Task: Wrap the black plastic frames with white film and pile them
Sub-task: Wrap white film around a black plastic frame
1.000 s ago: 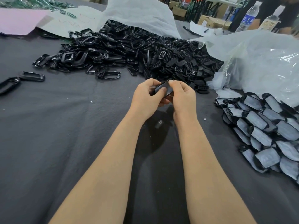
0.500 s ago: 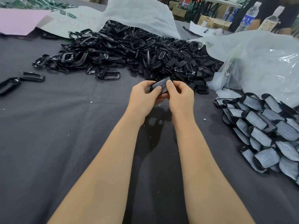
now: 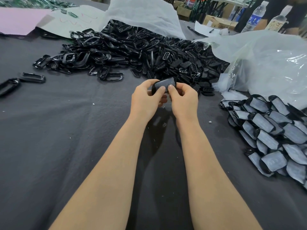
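- Item in hand: one black oval plastic frame (image 3: pixel 165 84), its upper face covered by greyish-white film, is held above the dark grey cloth-covered surface (image 3: pixel 66 138) at 12 o'clock from the view centre.
- Left hand (image 3: pixel 146 100): fingers (image 3: pixel 160 90) are curled and clamped on the left end of the frame, thumb pressed on the film face.
- Right hand (image 3: pixel 183 100): fingers (image 3: pixel 171 88) are curled and clamped on the right end, thumb beside the left thumb on the film.
- Step in hand (judgement): the film is being pressed or smoothed onto this frame. Whether the film reaches round the underside cannot be told.
- Done: a pile of film-wrapped black frames (image 3: pixel 272 130) lies overlapped on the surface at 3 to 4 o'clock, well apart from the hands.
- Left: a large heap of bare black plastic frames (image 3: pixel 132 52) lies at 11 to 1 o'clock, just beyond the hands. Two stray bare frames (image 3: pixel 33 77) lie at 9 to 10 o'clock.
- Supply: loose white film pieces (image 3: pixel 230 95) lie at 2 o'clock, against a translucent plastic bag (image 3: pixel 265 63).
- Progress (judgement): the bare heap looks far larger than the wrapped pile, so most of the task is ahead. The held frame is not yet on the pile.
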The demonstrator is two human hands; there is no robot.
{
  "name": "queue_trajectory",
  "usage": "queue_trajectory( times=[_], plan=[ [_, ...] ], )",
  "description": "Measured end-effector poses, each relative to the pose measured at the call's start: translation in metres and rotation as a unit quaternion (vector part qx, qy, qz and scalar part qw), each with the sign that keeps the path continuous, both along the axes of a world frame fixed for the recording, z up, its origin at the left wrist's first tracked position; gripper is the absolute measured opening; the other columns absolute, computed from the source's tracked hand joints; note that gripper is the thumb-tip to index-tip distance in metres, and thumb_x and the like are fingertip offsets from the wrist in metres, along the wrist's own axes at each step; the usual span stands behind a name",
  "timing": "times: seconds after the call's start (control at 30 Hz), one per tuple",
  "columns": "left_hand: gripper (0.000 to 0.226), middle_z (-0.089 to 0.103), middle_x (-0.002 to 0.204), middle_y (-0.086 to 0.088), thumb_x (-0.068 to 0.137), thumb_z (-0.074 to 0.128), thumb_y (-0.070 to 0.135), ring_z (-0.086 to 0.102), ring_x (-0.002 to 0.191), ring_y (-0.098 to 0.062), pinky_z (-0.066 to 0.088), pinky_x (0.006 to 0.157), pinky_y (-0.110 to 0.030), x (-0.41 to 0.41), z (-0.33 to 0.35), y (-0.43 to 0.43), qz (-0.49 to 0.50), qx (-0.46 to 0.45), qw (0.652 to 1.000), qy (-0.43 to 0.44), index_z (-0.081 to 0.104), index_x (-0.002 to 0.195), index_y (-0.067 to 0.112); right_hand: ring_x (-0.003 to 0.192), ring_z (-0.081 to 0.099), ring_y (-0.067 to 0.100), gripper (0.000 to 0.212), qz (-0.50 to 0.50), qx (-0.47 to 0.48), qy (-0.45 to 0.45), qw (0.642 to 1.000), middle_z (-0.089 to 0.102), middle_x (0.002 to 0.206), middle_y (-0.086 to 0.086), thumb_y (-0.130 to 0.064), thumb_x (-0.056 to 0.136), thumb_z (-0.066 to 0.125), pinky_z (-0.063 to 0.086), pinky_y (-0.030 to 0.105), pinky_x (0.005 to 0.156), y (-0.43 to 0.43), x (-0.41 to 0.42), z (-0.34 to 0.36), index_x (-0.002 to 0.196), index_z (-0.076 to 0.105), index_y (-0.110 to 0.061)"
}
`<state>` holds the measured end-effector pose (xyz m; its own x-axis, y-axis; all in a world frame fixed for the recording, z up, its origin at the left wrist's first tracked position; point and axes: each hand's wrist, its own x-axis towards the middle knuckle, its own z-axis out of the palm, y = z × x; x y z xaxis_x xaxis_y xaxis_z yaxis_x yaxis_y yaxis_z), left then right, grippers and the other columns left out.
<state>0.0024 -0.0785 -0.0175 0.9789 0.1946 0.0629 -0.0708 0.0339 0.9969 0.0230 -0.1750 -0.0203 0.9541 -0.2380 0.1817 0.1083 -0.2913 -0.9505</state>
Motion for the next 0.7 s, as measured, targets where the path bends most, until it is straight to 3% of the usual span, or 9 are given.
queue_trajectory(
  times=[0.17,0.37,0.5,0.6,0.7],
  plan=[
    [0.023,0.07,0.083,0.001,0.093,0.058,0.006,0.068,0.066,-0.002,0.056,0.065,-0.017,0.0031,-0.0029,0.0005,0.01,0.016,1.0,0.0,0.054,0.105,0.025,0.087,0.067,0.019,0.013,0.023,0.03,0.025,0.999,0.071,0.091,0.008,-0.012,0.093,0.057,0.056,0.036,0.084,0.001,-0.0021,0.0009,0.099,0.068,-0.009],
    [0.026,0.069,0.082,-0.002,0.095,0.053,0.0,0.067,0.063,-0.002,0.053,0.062,-0.014,0.0051,-0.003,0.0022,-0.007,-0.055,0.998,0.021,0.058,0.116,0.014,0.084,0.066,0.018,0.012,0.02,0.048,0.006,0.999,0.066,0.09,0.002,-0.007,0.092,0.057,0.055,0.03,0.081,0.0013,-0.0016,0.0014,0.103,0.057,-0.013],
    [0.031,0.07,0.093,-0.008,0.098,0.046,-0.001,0.068,0.072,-0.008,0.056,0.067,-0.016,0.0054,-0.0011,-0.0008,-0.028,-0.059,0.997,0.034,0.054,0.125,0.012,0.09,0.067,0.026,0.012,-0.007,0.075,0.02,0.997,0.066,0.095,0.008,-0.008,0.091,0.058,0.055,0.04,0.087,-0.001,0.0001,0.001,0.101,0.054,-0.014],
    [0.026,0.07,0.098,-0.011,0.098,0.046,0.002,0.07,0.075,-0.011,0.059,0.071,-0.022,0.005,-0.0028,-0.0021,-0.011,-0.013,0.999,0.031,0.05,0.117,0.02,0.094,0.068,0.029,0.008,-0.009,0.081,0.032,0.996,0.068,0.1,0.013,-0.01,0.093,0.056,0.055,0.044,0.088,-0.0009,0.0008,0.001,0.099,0.056,-0.015],
    [0.022,0.071,0.089,-0.007,0.098,0.046,0.005,0.072,0.078,-0.016,0.059,0.079,-0.033,0.0051,-0.0049,-0.001,0.0,0.018,0.999,0.03,0.044,0.108,0.024,0.09,0.068,0.024,0.007,-0.012,0.07,0.03,0.997,0.069,0.096,0.011,-0.014,0.095,0.053,0.057,0.04,0.085,-0.0021,0.0015,-0.0003,0.092,0.058,-0.018]
  ],
)
